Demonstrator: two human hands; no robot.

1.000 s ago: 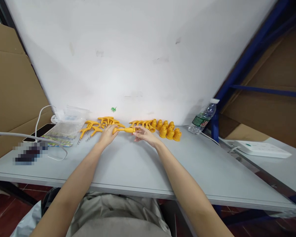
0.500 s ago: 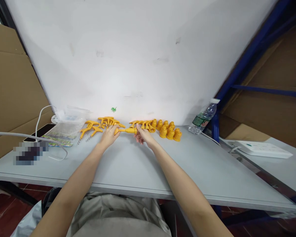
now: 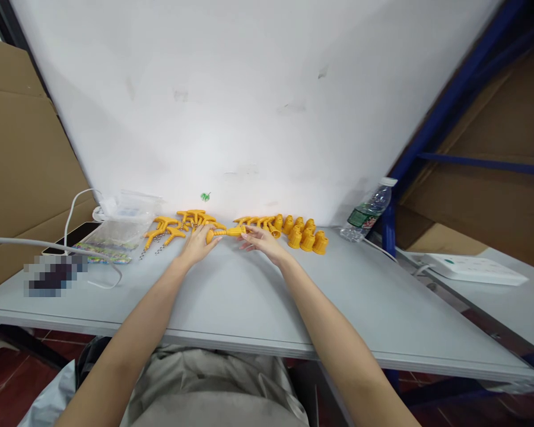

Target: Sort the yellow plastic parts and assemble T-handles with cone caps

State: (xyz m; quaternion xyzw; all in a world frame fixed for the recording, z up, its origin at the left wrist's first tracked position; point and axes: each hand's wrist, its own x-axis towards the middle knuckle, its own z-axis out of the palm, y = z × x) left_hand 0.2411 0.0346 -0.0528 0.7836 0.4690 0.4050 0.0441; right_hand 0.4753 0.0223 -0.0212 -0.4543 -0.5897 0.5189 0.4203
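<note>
My left hand (image 3: 199,244) is closed around the handle end of a yellow corkscrew (image 3: 216,235), which lies sideways just above the table. A yellow bell-shaped cup (image 3: 235,232) sits in line with it at its right end. My right hand (image 3: 263,243) has thumb and fingers around the cup's wide right end. No metal screw shows between handle and cup. Left of my left hand lies a pile of yellow T-handled corkscrews (image 3: 174,233), some with bare metal spirals. Behind my right hand is a row of yellow corkscrews with cups (image 3: 273,230), partly hidden. Several loose yellow cups (image 3: 308,238) stand upright to the right.
A plastic bottle (image 3: 368,210) leans at the back right by a blue metal post. Plastic bags (image 3: 127,222), a phone (image 3: 73,236) and a white cable (image 3: 115,276) lie at left. A white board (image 3: 267,118) rises behind the table. A power strip (image 3: 476,270) lies at far right.
The corkscrew and cup have turned a little, the cup end rising slightly. My right hand has shifted its hold on the cup, its fingers now higher. My left hand stays nearly in place.
</note>
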